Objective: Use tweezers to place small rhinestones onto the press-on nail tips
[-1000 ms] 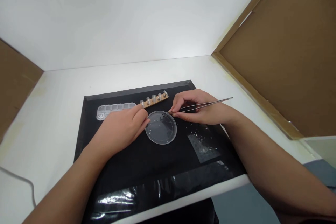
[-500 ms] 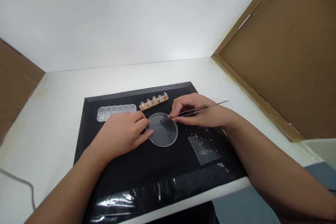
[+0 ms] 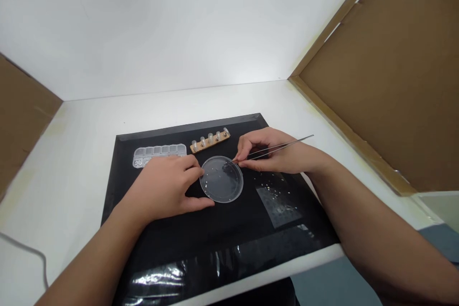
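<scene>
A clear round dish (image 3: 221, 185) with a few tiny bright specks lies on a black mat (image 3: 201, 239). My left hand (image 3: 167, 190) rests on the mat at the dish's left rim, thumb and forefinger curved around the rim. My right hand (image 3: 276, 155) pinches long metal tweezers (image 3: 276, 147); their tips point down into the far part of the dish. Whether the tips hold a speck is too small to tell.
Behind the dish lie a small wooden strip with several clear studs (image 3: 210, 140) and a clear compartment box (image 3: 159, 154). Tiny loose pieces and a clear sheet (image 3: 278, 203) lie right of the dish. Brown cardboard walls stand left and right; a thin cable (image 3: 32, 253) runs at the left.
My left thumb has spread down along the dish's near-left rim. The tweezers and right hand have shifted slightly; the tips stay in the dish.
</scene>
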A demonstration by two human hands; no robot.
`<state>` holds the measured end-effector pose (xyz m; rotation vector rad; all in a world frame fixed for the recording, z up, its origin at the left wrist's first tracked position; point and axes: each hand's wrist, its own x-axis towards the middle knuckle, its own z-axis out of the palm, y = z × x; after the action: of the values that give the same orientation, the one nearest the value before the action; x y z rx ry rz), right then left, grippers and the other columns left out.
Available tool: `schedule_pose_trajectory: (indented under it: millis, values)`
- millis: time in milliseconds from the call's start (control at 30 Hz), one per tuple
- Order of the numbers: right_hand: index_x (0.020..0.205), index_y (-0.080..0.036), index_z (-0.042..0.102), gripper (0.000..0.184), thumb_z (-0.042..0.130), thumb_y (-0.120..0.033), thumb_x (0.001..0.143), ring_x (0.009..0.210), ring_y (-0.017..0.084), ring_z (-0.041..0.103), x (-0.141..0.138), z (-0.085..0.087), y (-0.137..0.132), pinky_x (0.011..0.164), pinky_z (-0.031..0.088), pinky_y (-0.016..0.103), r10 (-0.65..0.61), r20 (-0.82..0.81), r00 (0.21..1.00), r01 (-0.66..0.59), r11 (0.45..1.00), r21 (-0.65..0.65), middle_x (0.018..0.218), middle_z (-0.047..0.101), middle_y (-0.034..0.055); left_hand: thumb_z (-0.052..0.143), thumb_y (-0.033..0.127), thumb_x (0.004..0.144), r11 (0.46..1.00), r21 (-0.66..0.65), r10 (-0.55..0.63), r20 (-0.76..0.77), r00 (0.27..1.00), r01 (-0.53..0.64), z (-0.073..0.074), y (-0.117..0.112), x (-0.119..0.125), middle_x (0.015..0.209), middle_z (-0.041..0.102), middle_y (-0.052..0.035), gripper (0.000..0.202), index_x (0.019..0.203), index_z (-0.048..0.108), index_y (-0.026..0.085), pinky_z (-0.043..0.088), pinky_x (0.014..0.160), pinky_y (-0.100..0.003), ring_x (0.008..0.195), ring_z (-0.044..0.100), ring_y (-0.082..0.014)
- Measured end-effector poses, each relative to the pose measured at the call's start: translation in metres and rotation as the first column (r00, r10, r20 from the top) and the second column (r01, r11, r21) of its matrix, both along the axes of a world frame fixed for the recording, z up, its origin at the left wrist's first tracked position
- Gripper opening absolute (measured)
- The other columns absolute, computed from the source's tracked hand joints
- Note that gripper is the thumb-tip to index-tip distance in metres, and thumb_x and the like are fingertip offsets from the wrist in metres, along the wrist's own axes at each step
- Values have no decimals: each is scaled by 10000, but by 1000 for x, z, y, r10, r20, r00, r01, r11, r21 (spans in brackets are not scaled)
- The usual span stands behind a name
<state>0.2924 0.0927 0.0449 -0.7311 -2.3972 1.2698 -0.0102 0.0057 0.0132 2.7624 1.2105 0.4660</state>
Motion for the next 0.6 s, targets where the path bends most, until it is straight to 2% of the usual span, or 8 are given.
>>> schedule_pose_trajectory:
  millis: [100, 200, 300, 400, 500, 600]
  values:
    - [971, -165, 772, 121, 807, -276, 934, 897, 178, 773, 2, 2, 1, 794, 643, 294, -19, -21, 1000, 19, 1000, -4, 971, 805, 60, 752, 667, 886, 1000, 0, -9, -2, 1000, 9, 2, 0, 0, 958, 747, -45, 494, 1037, 784, 198, 378, 541, -301, 705, 695, -201]
    - [963, -160, 776, 114, 812, -265, 933, 917, 179, 782, 4, 4, 1, 801, 650, 285, -5, -47, 999, 2, 998, -68, 987, 807, 72, 769, 677, 865, 999, 16, -29, -5, 1000, 29, 2, 1, 2, 890, 725, -40, 497, 966, 779, 191, 358, 538, -298, 689, 676, -199]
    - [940, -147, 778, 113, 814, -254, 933, 902, 174, 788, 3, 7, 0, 788, 651, 274, 10, -58, 998, -16, 994, -111, 976, 807, 82, 713, 677, 910, 997, 66, -48, 30, 998, 46, 0, 2, 3, 832, 699, -31, 488, 868, 750, 193, 338, 529, -293, 644, 637, -178]
    - [924, -148, 775, 113, 817, -253, 932, 878, 172, 789, 0, 8, -3, 771, 652, 270, 4, -93, 996, -12, 996, -84, 941, 808, 76, 662, 618, 967, 991, 127, -54, 85, 995, 43, -1, 2, 4, 807, 675, -22, 453, 821, 716, 192, 325, 512, -291, 597, 592, -156]
    - [915, -153, 768, 102, 809, -243, 940, 846, 169, 787, -7, 8, -10, 752, 644, 266, -14, -128, 992, 12, 1000, -16, 908, 802, 68, 670, 536, 986, 986, 163, -62, 162, 985, 36, -1, 1, 8, 859, 690, -27, 361, 901, 723, 189, 381, 518, -298, 610, 602, -157]
    - [952, -165, 770, 45, 784, -208, 954, 854, 164, 789, -16, 8, -22, 754, 631, 257, 1, -146, 989, 10, 997, 72, 918, 807, 64, 686, 413, 1003, 981, 188, -96, 289, 952, 42, -1, 0, 15, 966, 725, -48, 263, 1127, 721, 183, 511, 624, -325, 753, 674, -185]
